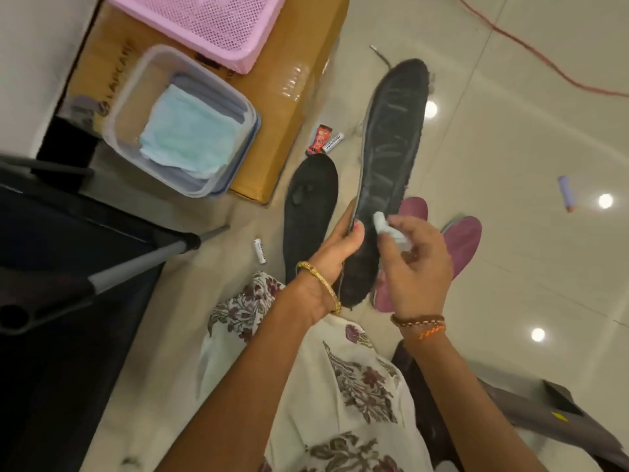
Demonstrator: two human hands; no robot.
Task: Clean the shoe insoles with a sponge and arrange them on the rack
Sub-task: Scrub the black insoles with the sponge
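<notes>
Still early I'd say: left hand (335, 248) grips a black insole (388, 155) mid-air while the right hand (417, 264) pinches a pale sponge (391, 229) against it, second insole (308, 216) waits on the floor, none racked.

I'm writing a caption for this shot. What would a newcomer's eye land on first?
First the long dark insole held up mid-frame, gripped near its heel end by the left hand while the right hand presses a pale sponge against it. Next, the pink mesh basket on the cardboard box, upper left.
</notes>
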